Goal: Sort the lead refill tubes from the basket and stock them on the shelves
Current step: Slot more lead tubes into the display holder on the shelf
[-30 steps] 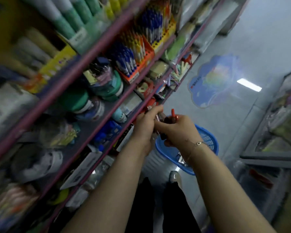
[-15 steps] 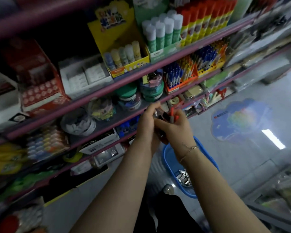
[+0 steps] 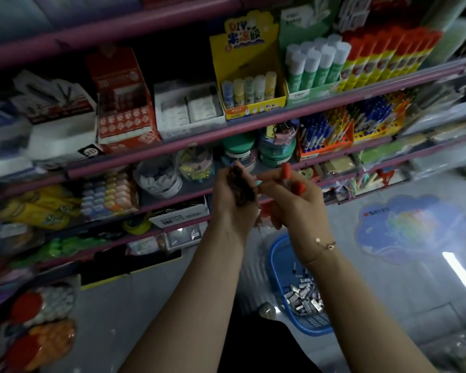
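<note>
My left hand (image 3: 233, 200) grips a bunch of dark lead refill tubes (image 3: 240, 184), their ends sticking up above my fingers. Close beside it, my right hand (image 3: 293, 203) holds red-capped refill tubes (image 3: 286, 170), one pointing up. Both hands are raised in front of the purple-edged shelves (image 3: 172, 146). Below them on the floor stands the blue basket (image 3: 276, 254) with several silvery tubes (image 3: 304, 297) lying in it.
The shelves carry glue sticks (image 3: 318, 65), a yellow display box (image 3: 246, 76), a red box (image 3: 124, 103), white boxes (image 3: 189, 109), tubs of clips (image 3: 159, 179) and pens in orange racks (image 3: 326, 133). A blue cloud-shaped floor sticker (image 3: 406, 227) lies at right.
The view has swung up and left toward the shelves. My hands have risen and drawn slightly apart, the dark tubes now in my left hand and the red-capped ones in my right.
</note>
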`<state>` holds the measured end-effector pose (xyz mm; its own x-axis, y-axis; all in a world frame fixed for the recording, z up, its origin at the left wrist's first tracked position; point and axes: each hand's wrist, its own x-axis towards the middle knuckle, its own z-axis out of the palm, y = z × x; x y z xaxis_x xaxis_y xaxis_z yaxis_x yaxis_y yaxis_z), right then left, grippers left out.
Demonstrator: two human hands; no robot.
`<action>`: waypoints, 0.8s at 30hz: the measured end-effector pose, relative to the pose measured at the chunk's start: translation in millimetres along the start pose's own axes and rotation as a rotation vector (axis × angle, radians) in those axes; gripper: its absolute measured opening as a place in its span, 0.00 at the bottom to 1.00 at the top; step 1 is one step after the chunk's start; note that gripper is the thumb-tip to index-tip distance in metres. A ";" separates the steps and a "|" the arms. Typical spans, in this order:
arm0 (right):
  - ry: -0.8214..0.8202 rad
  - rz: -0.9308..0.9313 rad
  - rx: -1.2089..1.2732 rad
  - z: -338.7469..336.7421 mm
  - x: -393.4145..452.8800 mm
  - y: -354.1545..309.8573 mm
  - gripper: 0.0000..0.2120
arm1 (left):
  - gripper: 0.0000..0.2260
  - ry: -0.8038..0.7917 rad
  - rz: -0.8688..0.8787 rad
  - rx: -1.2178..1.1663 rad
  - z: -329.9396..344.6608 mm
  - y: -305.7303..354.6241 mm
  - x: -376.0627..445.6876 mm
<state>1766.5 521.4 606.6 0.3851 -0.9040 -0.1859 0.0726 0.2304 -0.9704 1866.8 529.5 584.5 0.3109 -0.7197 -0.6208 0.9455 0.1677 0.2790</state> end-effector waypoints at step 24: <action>-0.312 -0.092 0.011 120.1 81.2 -106.0 0.20 | 0.10 -0.332 0.440 0.881 46.7 169.6 -40.0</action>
<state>1900.5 466.9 712.9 0.6397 -0.7676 -0.0391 0.1300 0.1582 -0.9788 2010.2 555.3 690.9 0.4429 -0.8858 -0.1386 0.3078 0.0050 0.9515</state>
